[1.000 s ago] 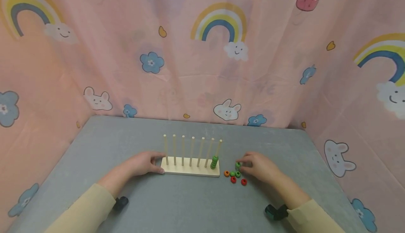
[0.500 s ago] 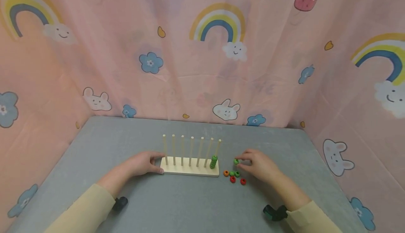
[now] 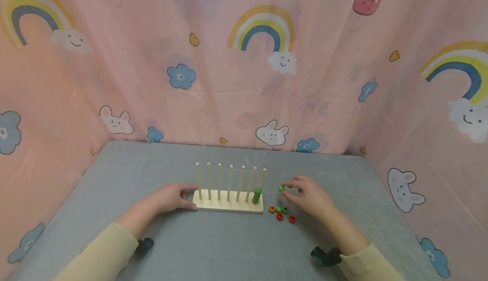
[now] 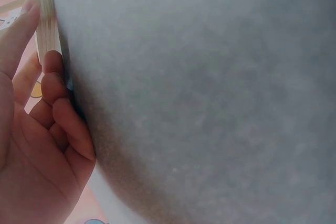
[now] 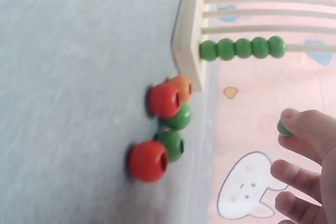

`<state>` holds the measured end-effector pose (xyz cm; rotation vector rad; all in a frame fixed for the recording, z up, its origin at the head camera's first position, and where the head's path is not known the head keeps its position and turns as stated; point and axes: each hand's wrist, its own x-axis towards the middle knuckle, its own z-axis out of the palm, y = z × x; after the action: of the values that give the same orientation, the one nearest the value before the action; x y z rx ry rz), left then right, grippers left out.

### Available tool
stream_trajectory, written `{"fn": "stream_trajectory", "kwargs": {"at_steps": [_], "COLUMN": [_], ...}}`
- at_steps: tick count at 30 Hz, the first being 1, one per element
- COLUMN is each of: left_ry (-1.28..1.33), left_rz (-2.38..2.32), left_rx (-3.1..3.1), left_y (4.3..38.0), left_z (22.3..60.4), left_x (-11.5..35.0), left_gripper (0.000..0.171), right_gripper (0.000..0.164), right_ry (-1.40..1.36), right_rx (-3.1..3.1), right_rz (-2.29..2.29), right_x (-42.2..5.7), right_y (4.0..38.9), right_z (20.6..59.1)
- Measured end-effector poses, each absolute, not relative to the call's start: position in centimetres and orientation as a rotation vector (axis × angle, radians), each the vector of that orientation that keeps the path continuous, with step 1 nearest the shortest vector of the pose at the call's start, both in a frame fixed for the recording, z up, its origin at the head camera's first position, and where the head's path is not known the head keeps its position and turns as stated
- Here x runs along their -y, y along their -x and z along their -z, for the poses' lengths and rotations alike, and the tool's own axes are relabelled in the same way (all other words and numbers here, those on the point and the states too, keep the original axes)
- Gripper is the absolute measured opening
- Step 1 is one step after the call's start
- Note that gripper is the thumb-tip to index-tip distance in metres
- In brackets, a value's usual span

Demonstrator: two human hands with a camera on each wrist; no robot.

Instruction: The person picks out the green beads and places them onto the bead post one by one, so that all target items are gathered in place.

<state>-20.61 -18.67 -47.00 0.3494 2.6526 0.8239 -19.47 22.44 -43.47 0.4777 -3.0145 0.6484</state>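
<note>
A pale wooden peg board (image 3: 228,205) with a row of several upright pegs stands on the table. Green beads (image 5: 242,48) are stacked on its rightmost peg. At the board's left end, my left hand (image 3: 176,197) grips the base between thumb and fingers; the left wrist view has the thumb on the wood and fingertips at its end. My right hand (image 3: 310,196) pinches a green bead (image 3: 281,188) between thumb and index finger, raised to the right of the board and apart from the pegs. The thumb partly hides that bead in the right wrist view.
Right of the board lie loose beads on the grey table (image 3: 213,247): an orange bead (image 3: 272,209), two green beads (image 5: 171,146) and two red beads (image 5: 148,161). A pink patterned curtain (image 3: 213,111) rises behind the table and along both sides.
My right hand has lifted the green bead off the table by the other beads and moved it up and slightly left. My left hand keeps its hold on the peg board.
</note>
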Motion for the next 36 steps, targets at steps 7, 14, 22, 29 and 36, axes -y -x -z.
{"fn": "stream_trajectory", "kwargs": {"at_steps": [7, 14, 22, 29, 36], "left_ry": [-0.356, -0.354, -0.358, -0.351, -0.339], "left_rz": [-0.839, -0.849, -0.853, -0.853, -0.864], "left_rx": [-2.654, -2.646, -2.65, -2.648, -2.64], "left_y": [20.5, 20.4, 20.6, 20.5, 20.4], "left_z": [46.9, 46.9, 47.1, 47.1, 47.0], "left_x": [18.7, 18.7, 18.7, 18.7, 18.7], "left_gripper": [0.063, 0.063, 0.063, 0.064, 0.065], "right_gripper": [0.025, 0.025, 0.023, 0.022, 0.021], "right_ry": [-0.447, -0.426, -0.419, -0.417, -0.438], "right_rx": [2.925, 2.832, 2.757, 2.709, 2.688], "right_rz": [-0.746, -0.854, -0.92, -0.925, -0.941], "right_x": [-21.3, -19.9, -18.5, -17.8, -17.4], "right_y": [19.2, 19.0, 18.9, 18.8, 18.8], "right_z": [42.5, 40.8, 39.0, 38.4, 38.3]}}
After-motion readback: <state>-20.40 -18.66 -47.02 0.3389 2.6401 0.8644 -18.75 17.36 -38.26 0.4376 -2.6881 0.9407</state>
